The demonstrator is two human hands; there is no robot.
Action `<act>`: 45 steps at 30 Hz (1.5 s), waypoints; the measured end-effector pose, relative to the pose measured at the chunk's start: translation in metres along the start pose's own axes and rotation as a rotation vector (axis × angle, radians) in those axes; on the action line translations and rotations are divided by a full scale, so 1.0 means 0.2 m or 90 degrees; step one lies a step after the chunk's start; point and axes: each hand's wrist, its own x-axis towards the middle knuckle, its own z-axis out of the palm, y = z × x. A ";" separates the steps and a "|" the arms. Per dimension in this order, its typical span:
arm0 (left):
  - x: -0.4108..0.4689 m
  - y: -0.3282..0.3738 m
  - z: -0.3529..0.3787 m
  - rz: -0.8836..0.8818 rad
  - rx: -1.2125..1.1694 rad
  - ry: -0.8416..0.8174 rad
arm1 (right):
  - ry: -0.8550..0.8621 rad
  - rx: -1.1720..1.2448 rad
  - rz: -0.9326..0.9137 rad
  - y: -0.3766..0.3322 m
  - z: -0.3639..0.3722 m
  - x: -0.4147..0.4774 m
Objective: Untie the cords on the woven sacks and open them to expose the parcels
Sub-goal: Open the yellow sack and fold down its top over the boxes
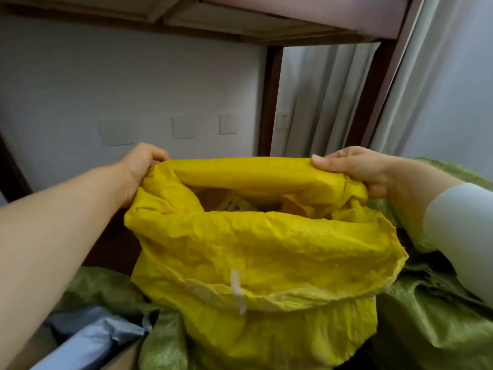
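Gripping the far rim of the yellow sack [256, 252], left hand [141, 166] and right hand [357, 166] are spreading its mouth; parcels [237, 204] are showing inside. Uneven pulling risks tipping it onto the green sacks [426, 303].

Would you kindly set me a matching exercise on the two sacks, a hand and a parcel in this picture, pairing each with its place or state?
Things:
1. yellow sack
2. green sack
3. left hand
4. pale blue parcel

Places or states:
a. lies in the lower left corner
b. grips the left end of the far rim
c. mouth held open, in the middle
d. crumpled at the lower right

Pairs: 1-c; 2-d; 3-b; 4-a
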 end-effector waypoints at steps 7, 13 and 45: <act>-0.05 0.07 0.26 0.425 0.426 0.249 | 0.131 -0.063 -0.011 -0.03 0.06 0.03; -0.28 0.15 0.58 0.691 0.725 -0.094 | 0.154 0.025 -0.084 -0.08 0.12 0.00; -0.39 0.20 0.52 0.381 0.501 -0.276 | 0.200 0.434 0.101 0.28 0.08 0.06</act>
